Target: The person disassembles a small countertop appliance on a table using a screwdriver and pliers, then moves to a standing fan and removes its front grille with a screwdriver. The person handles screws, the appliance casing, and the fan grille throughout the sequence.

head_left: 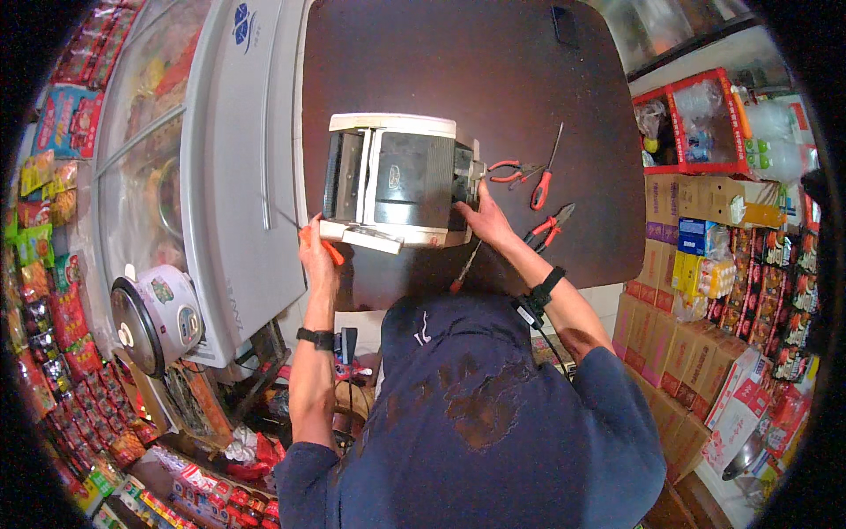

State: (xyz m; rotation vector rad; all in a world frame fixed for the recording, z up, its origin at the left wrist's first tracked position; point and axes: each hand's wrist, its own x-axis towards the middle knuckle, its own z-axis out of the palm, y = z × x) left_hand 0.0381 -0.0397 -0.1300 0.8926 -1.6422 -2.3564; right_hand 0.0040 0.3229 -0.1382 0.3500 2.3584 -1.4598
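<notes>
One boxy, ribbed black-and-cream appliance (412, 181), right hand (490, 220) around its side, left hand (316, 254) around its corner plus orange-handled screwdriver (334, 253).

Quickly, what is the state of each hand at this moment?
Left hand: closed around an orange-handled screwdriver, beside the appliance.
Right hand: holding the appliance's right side.

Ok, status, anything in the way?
Left grip: orange-handled screwdriver, at near-left corner of appliance. Right grip: appliance's right end. Close on the right: two pliers, red-handled screwdriver.
</notes>
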